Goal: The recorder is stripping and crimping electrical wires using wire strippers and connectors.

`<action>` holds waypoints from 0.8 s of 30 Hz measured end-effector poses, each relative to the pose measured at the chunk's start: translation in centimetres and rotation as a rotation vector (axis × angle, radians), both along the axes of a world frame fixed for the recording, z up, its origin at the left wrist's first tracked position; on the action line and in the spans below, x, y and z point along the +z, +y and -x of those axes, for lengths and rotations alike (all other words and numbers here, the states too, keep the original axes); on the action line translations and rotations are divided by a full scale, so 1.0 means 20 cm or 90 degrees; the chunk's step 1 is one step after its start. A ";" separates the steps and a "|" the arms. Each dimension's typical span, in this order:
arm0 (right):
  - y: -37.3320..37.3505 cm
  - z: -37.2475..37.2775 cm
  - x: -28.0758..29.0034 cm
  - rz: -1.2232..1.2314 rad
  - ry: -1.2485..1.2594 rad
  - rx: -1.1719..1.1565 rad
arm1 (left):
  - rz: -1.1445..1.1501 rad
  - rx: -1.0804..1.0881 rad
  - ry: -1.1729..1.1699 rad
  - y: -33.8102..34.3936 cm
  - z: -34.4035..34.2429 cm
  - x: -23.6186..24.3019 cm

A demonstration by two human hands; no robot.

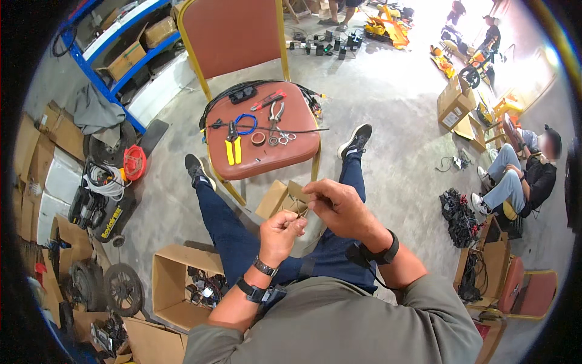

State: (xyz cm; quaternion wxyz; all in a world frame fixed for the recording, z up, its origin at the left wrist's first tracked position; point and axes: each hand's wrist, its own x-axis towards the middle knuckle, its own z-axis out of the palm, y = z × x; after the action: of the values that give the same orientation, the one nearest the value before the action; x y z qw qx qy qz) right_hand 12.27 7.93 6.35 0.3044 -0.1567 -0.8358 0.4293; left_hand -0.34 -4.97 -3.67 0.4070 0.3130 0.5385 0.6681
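My left hand (279, 236) pinches a small thin piece, too small to name, above a small open cardboard box (270, 196). My right hand (336, 209) is just beside it, fingers curled around the same area; what they hold is unclear. Ahead, a red-brown chair seat (254, 155) carries yellow wire strippers (233, 148), metal pliers (276, 114), a red-handled tool (268, 100), a blue cable loop (245, 118), a roll of tape (258, 138), scissors (285, 138) and black cables (315, 129).
At left are a blue shelf (133, 73), wheels (123, 290) and a large carton (167, 285) of parts. At right, a seated person (527, 188) is near cartons (451, 112) and black cable bundles (454, 215). Other people (488, 39) are at the back.
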 end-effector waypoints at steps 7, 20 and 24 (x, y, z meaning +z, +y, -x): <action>0.07 -0.05 -0.08 0.133 -0.020 0.019 | 0.099 -0.007 0.038 0.03 -0.01 0.07; 0.07 -0.01 -0.19 0.198 0.079 0.069 | 0.014 -0.094 -0.129 0.03 0.08 0.04; 0.04 -0.01 -0.19 0.206 0.077 0.052 | 0.012 -0.116 -0.153 0.03 0.07 0.03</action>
State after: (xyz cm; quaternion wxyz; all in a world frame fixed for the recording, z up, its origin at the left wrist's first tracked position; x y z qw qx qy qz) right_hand 12.44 8.80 2.63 0.3074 -0.1431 -0.7416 0.5789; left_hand -1.79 -4.40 -2.98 0.5304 0.2744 0.4618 0.6559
